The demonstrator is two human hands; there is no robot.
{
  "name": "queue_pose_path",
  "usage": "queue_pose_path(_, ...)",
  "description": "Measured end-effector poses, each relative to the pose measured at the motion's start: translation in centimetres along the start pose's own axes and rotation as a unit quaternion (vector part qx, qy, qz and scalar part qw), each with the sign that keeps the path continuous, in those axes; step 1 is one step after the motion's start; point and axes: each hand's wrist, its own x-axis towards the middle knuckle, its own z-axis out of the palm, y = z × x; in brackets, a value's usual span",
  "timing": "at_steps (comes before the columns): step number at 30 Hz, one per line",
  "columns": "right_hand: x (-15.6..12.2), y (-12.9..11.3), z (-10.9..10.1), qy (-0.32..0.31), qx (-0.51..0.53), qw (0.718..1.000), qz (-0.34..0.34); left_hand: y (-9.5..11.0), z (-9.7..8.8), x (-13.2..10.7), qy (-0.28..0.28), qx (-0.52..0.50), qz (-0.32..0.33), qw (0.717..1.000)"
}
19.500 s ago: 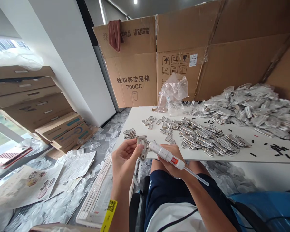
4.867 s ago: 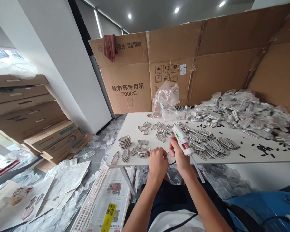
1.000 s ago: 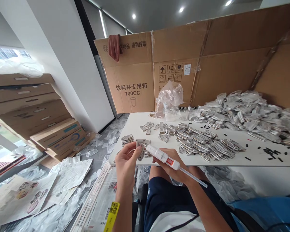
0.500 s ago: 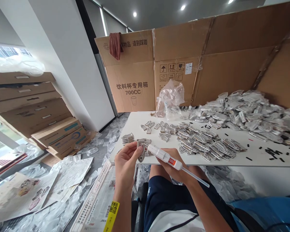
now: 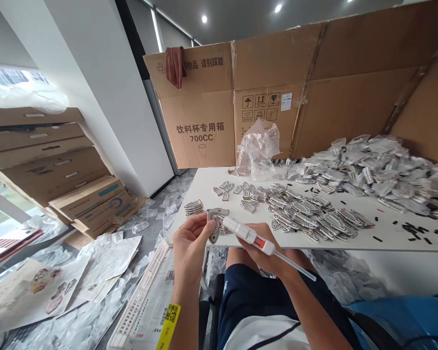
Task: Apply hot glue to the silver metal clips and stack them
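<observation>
My left hand (image 5: 190,244) pinches a small silver metal fitting (image 5: 214,234), flat with a rounded, pointed lower end, between thumb and fingers above the table's front edge. In my right hand (image 5: 264,255) is a white pen-shaped tool (image 5: 244,234) with an orange-red patch and a thin translucent rod at its rear. The tool's front end points at the fitting, close beside it; whether they touch I cannot tell. Behind the left hand stand neat stacks of similar fittings (image 5: 193,207). A loose heap of them (image 5: 306,211) lies to the right.
On the white table (image 5: 350,243), a large pile of plastic-wrapped fittings (image 5: 383,165) lies back right, with small black pieces (image 5: 416,229) scattered in front. A clear plastic bag (image 5: 259,148) stands before the cardboard wall (image 5: 204,107). Boxes (image 5: 91,199) and plastic wrapping cover the left side.
Both hands hold nearly the same pose, the tool still close to the fitting. The view has shifted very slightly.
</observation>
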Motion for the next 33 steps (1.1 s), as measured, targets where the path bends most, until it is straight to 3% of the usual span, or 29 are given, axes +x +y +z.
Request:
queue_pose_path(5,-0.1,-0.5,-0.1,0.014,0.020,0.999,0.022,-0.6,-0.2,-0.1,0.031,0.086,0.077,0.993)
queue_pose_path(9,-0.1,-0.7,0.0,0.020,0.000,0.999,0.029,-0.8,-0.3,-0.2,0.064,0.188,0.164,0.966)
queue_pose_path(13,-0.1,-0.5,-0.1,-0.001,-0.014,0.999,0.043,-0.7,-0.5,-0.1,0.050,0.252,0.212,0.943)
queue_pose_path(18,-0.1,-0.3,-0.3,-0.033,-0.044,0.997,0.053,-1.2,-0.9,0.9,0.022,0.215,0.147,0.965)
queue_pose_path(22,0.0,-0.5,-0.5,-0.058,0.005,0.997,0.053,-1.8,-1.6,2.3,0.023,0.126,0.063,0.990)
queue_pose_path(27,0.1,-1.0,-1.6,-0.003,0.066,0.994,0.085,-2.0,-4.1,4.2,0.038,0.074,-0.023,0.996)
queue_pose_path(33,0.1,-0.7,-2.0,0.020,0.068,0.994,0.087,-3.4,-8.3,6.3,0.079,0.170,-0.002,0.982)
